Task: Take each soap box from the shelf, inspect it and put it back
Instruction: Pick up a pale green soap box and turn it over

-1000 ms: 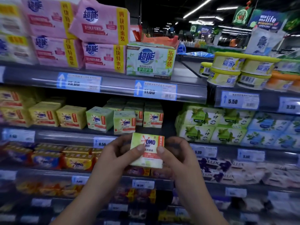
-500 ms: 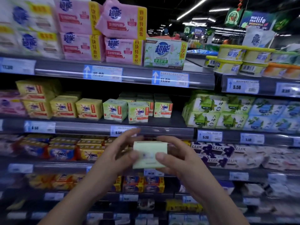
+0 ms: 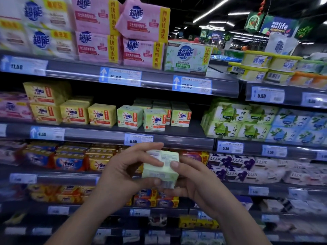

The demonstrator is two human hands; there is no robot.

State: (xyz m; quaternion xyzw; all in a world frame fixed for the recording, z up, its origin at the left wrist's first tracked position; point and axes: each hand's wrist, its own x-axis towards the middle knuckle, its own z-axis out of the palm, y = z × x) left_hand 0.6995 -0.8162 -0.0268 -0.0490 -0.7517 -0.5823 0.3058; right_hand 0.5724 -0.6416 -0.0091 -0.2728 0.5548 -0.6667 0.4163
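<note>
Far left was mush tbh: the white-and-yellow packs (image 3: 40, 39) on the top level were smeared and cut off by the frame edge. A pink pack (image 3: 14, 108) one level down was too blurry to read. Next to that sat stacked yellow OMO boxes (image 3: 74, 112), then green OMO boxes (image 3: 130, 117) on the same shelf (image 3: 88, 134). More rows behind them were lost in shadow, cdn't count those. Above were pink multi-packs (image 3: 95, 48), one lying tilted on top of the pile.

Middle: left hand (image 3: 123, 174) and right hand (image 3: 192, 181) both had hold of one pale green soap box (image 3: 160, 167). It was up in the air in front of the shelving, just under the 6.50 price tag (image 3: 138, 139), clear of every shelf. Both thumbs pressed on the face toward the cam; the other fingers wrapped under and behind, so partly hidden. Left index lay along the top edge. Box was tilted, and the side showing had only small print + what looked like a barcode low down, all too soft to read. The hands covered part of the orange/yellow packs (image 3: 70, 163) on the level behind.

Right side: green leaf-print packs (image 3: 224, 121), then blue ones (image 3: 290, 124) fading into blur. LUX packs (image 3: 228, 165) were below, w/ the pale packs past them unreadable. Top right had yellow tubs (image 3: 254, 68), and the orange tubs (image 3: 304, 79) were cut by the edge. Bottom levels were dark, cdn't ID anything there.
</note>
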